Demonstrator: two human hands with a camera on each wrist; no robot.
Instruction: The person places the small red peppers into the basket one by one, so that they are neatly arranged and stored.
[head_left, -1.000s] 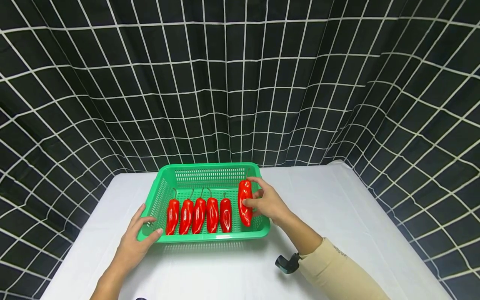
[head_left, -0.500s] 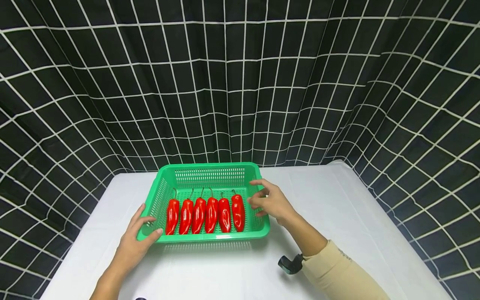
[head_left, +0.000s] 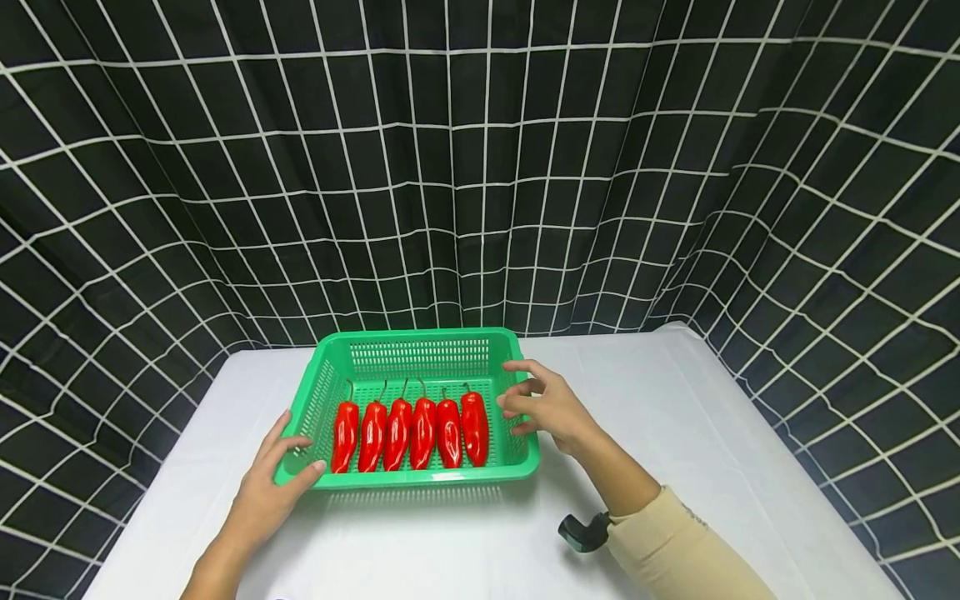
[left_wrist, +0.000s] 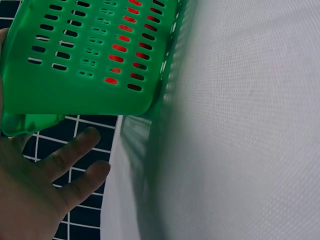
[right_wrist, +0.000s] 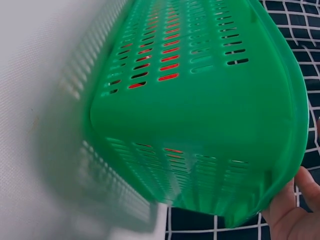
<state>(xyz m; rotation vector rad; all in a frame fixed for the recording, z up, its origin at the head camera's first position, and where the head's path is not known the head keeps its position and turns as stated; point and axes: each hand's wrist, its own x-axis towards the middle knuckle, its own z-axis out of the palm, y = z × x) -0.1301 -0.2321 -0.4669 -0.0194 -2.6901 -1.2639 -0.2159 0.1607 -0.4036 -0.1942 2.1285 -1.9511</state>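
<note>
Several red peppers [head_left: 423, 432] with thin stems lie side by side in a green plastic basket [head_left: 420, 336], stems pointing away. My left hand [head_left: 262, 492] rests at the basket's near left corner, thumb on the front rim and index finger over the left rim. Its other fingers extend outside, spread, as the left wrist view shows. My right hand [head_left: 551, 408] reaches over the right rim with its fingers loosely bent, holding nothing, a small gap from the rightmost pepper [head_left: 475, 429]. In the right wrist view, basket wall [right_wrist: 200, 115] hides most of that hand.
A white cloth [head_left: 645, 400] covers the table under the basket. Dark curtains [head_left: 480, 167] with a white grid stand behind and along both sides. A black device [head_left: 583, 532] sits at the right wrist beside a beige sleeve [head_left: 678, 546].
The right hand has set the last pepper down at the right end of the row and let go of it, drawing back slightly to the right. The left hand stays in place.
</note>
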